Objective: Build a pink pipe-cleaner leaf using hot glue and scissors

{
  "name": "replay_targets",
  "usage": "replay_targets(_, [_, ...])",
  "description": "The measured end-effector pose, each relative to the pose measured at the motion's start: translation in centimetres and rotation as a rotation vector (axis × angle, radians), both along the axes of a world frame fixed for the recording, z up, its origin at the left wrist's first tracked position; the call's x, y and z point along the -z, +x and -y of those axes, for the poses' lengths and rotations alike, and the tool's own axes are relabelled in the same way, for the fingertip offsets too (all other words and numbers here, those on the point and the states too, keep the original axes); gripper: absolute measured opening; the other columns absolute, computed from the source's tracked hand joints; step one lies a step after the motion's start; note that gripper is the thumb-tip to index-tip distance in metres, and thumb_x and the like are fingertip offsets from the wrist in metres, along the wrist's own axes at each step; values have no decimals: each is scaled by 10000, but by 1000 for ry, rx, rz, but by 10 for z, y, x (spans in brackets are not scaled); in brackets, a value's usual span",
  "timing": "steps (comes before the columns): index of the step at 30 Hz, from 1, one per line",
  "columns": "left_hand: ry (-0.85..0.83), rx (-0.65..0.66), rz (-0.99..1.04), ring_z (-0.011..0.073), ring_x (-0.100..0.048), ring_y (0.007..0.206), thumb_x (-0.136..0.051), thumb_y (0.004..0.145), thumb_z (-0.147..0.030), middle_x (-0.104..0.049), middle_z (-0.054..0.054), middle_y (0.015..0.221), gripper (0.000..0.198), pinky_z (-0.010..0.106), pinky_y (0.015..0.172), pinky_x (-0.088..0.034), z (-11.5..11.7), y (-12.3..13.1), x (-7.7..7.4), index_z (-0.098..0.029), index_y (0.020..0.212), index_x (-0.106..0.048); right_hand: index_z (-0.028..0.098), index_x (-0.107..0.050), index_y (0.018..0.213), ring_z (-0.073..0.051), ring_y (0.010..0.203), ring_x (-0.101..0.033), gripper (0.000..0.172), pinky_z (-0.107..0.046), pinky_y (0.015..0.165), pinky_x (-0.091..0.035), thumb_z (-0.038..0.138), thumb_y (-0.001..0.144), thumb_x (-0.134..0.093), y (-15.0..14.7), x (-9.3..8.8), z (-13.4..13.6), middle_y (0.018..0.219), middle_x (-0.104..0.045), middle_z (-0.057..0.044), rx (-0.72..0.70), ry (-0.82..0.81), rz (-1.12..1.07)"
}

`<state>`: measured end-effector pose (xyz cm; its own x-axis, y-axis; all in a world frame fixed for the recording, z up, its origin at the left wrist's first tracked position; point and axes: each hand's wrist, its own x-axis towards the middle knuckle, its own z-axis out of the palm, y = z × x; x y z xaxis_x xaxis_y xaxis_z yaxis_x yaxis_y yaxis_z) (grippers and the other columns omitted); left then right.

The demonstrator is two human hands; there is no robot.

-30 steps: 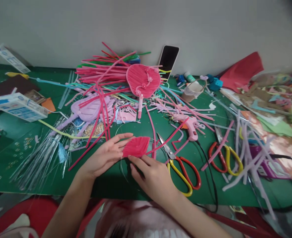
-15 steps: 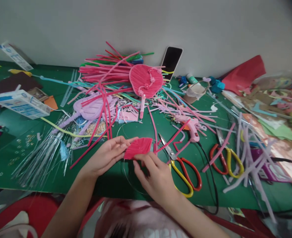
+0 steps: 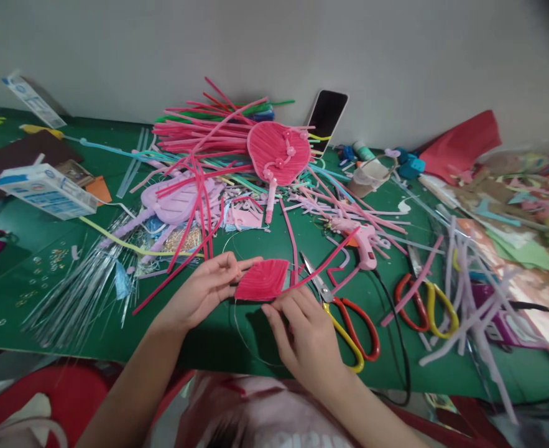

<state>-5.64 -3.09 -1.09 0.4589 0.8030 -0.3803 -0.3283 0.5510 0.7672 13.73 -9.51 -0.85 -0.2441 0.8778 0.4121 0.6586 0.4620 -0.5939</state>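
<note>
My left hand (image 3: 211, 286) pinches the left end of a small leaf-shaped panel (image 3: 262, 280) made of deep pink pipe cleaners laid side by side. From the panel's lower right corner a loose pipe cleaner (image 3: 330, 260) runs up and to the right. My right hand (image 3: 304, 330) is closed at that corner, thumb and fingers around the start of this strand; the fingers partly hide the grip. Just right of that hand lie scissors (image 3: 323, 289) with one red and one yellow handle. Beyond the panel rests a pink pipe-cleaner fan (image 3: 278, 152) with beads.
A pink glue gun (image 3: 365, 242) with a black cord lies to the right, near a second pair of scissors (image 3: 428, 305). Pink pipe cleaners (image 3: 185, 137) are heaped at the back beside a leaning phone (image 3: 327, 115). A lilac fan shape (image 3: 171, 199) and silver strands (image 3: 83, 292) lie left.
My right hand has slid right along the panel's lower edge to its corner, uncovering more of the panel. The left hand keeps its hold.
</note>
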Motion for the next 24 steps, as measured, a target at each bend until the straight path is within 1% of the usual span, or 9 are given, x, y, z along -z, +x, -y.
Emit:
replay_targets(2, [0, -4, 14, 241, -641, 1119, -628, 897, -204, -672, 138, 1280, 178, 309, 877, -471, 0, 1, 1, -179, 752, -529, 186, -613, 889, -193, 801, -546, 111, -328, 712, -494, 124, 929, -531, -3, 1, -1, 842, -642, -70, -15, -3, -2])
replay_targets(4, [2, -10, 37, 258, -630, 1150, -613, 911, -223, -681, 146, 1259, 201, 315, 881, -475, -1, 3, 2, -176, 735, -527, 188, -619, 943, -194, 845, -551, 113, -337, 759, -502, 102, 913, -552, -5, 4, -1, 905, -648, -75, -13, 6, -35])
replay_targets(7, [2, -13, 58, 271, -640, 1137, -604, 924, -255, -675, 162, 1274, 232, 325, 852, -499, -2, 5, 2, -172, 721, -526, 201, -602, 885, -188, 808, -563, 99, -330, 731, -504, 108, 907, -576, -5, 7, -3, 834, -642, -50, 37, 10, -93])
replay_targets(10, [-2, -8, 50, 283, -643, 1143, -586, 937, -265, -675, 169, 1278, 277, 342, 859, -514, -2, 5, 2, -168, 685, -521, 213, -616, 874, -194, 791, -570, 91, -345, 730, -502, 144, 920, -579, -3, 8, -6, 819, -658, -45, 66, -10, -77])
replay_targets(13, [11, -10, 49, 303, -580, 1244, -563, 953, -277, -692, 159, 1246, 323, 362, 904, -505, -3, 4, 2, -168, 652, -519, 210, -656, 916, -201, 826, -567, 89, -348, 754, -500, 165, 925, -579, -1, 5, -14, 858, -678, -52, 25, -42, -31])
replay_targets(15, [17, -17, 70, 309, -533, 1295, -534, 968, -328, -704, 153, 1207, 334, 379, 921, -499, -3, 5, 3, -173, 672, -536, 206, -661, 907, -201, 832, -570, 82, -335, 752, -494, 160, 912, -594, 2, 0, -22, 857, -677, -47, -24, -63, -5])
replay_targets(18, [16, -31, 88, 285, -571, 1244, -522, 970, -392, -707, 133, 1183, 282, 374, 908, -502, -1, 4, 3, -182, 793, -584, 201, -630, 860, -194, 797, -582, 69, -316, 727, -480, 159, 908, -601, 13, -7, -40, 807, -665, -33, -42, -77, 48])
replay_targets(21, [30, -5, -13, 213, -632, 1130, -634, 920, -299, -670, 86, 1266, 104, 291, 883, -488, 0, 2, 4, -204, 945, -602, 189, -589, 807, -205, 764, -567, 139, -319, 690, -463, 238, 936, -582, 33, -14, -56, 768, -641, -46, -33, -52, 196])
replay_targets(24, [79, 57, -56, 156, -653, 1036, -682, 884, -210, -677, 60, 1235, 167, 219, 834, -470, 1, 1, 5, -219, 1035, -609, 158, -610, 832, -242, 841, -564, 194, -356, 748, -452, 314, 942, -572, 53, -17, -65, 826, -653, -86, -171, -82, 449])
